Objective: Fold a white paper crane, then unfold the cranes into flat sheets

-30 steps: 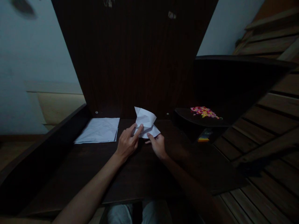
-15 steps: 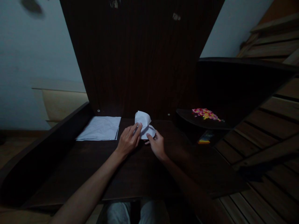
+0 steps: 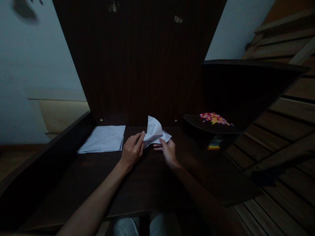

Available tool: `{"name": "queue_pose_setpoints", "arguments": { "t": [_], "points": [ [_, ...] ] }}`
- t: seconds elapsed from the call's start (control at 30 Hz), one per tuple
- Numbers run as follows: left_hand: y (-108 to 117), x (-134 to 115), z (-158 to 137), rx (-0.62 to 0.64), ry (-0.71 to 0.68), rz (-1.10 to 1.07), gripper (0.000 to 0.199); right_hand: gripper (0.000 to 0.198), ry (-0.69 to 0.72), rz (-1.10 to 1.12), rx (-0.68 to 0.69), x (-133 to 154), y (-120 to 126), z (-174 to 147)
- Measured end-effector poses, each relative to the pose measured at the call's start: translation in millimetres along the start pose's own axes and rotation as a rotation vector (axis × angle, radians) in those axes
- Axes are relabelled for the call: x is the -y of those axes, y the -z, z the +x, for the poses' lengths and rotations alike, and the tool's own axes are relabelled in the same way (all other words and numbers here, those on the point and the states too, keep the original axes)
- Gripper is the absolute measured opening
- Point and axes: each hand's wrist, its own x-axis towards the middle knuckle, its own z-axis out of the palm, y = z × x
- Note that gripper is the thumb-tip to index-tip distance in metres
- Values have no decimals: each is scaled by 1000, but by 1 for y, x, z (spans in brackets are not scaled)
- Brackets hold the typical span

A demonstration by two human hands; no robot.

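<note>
A creased sheet of white paper (image 3: 155, 131), partly folded, is held between my two hands above the dark desk. My left hand (image 3: 133, 149) grips its left edge, fingers pressed together on it. At the lower right, my right hand (image 3: 168, 151) pinches the paper with the thumb on top and fingers beneath. One flap of the paper stands up and curls over toward the right. To the left of my left hand lies a stack of white paper sheets (image 3: 104, 138), wrinkled on top.
Small pink, red and yellow pieces (image 3: 214, 118) lie heaped on a raised corner shelf (image 3: 197, 122) at the right. Below it sits a yellow-edged object (image 3: 213, 147). A dark side panel (image 3: 44, 164) borders the desk's left, and a tall back panel (image 3: 140, 65) rises behind.
The paper between my hands has opened wider, its right corner now reaching further right and its upright flap more pointed. My hands are slightly further apart. The camera view has shifted slightly.
</note>
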Motion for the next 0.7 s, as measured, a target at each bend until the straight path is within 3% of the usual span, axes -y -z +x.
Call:
{"name": "queue_pose_setpoints", "arguments": {
  "t": [0.3,0.47,0.6,0.7],
  "points": [
    [1,5,-3,26,-46,-5,54,15,286,-399,207,-7,-1,-17],
    [0,6,-4,-13,4,-76,50,13,292,-425,210,-8,-2,-18],
    [-5,8,-5,-93,194,-210,38,13,268,-353,118,-8,0,-13],
    [-5,7,-2,-149,494,-291,26,15,242,-282,50,-9,1,-9]
  ]
}}
